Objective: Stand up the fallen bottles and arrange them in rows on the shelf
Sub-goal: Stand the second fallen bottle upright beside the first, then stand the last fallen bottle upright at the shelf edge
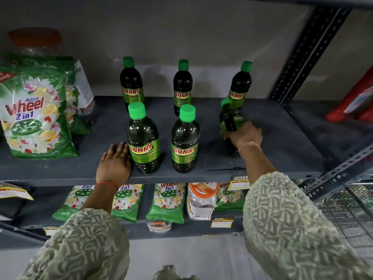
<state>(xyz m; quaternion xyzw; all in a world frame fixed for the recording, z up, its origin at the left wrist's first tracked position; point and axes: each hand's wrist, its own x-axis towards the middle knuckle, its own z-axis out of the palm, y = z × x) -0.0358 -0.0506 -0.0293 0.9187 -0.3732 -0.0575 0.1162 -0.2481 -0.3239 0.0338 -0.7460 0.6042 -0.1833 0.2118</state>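
Several dark green SUNNY bottles with green caps stand on the grey shelf [282, 142]. The back row holds a left bottle [131, 83], a middle bottle [182, 87] and a right bottle [240, 85]. In front stand a left bottle [143, 138] and a middle bottle [184, 140]. My right hand [245, 136] is shut on a sixth bottle [230, 118] at the front right, which is blurred and roughly upright. My left hand [115, 162] rests flat on the shelf, fingers apart, beside the front left bottle and touching it or nearly so.
Green Wheel detergent bags [36, 116] stand at the shelf's left, with a clear jar with an orange lid [35, 40] behind. More bags [167, 201] and a jar [201, 199] fill the lower shelf. A perforated steel upright [308, 55] bounds the right; red packs [355, 98] lie beyond.
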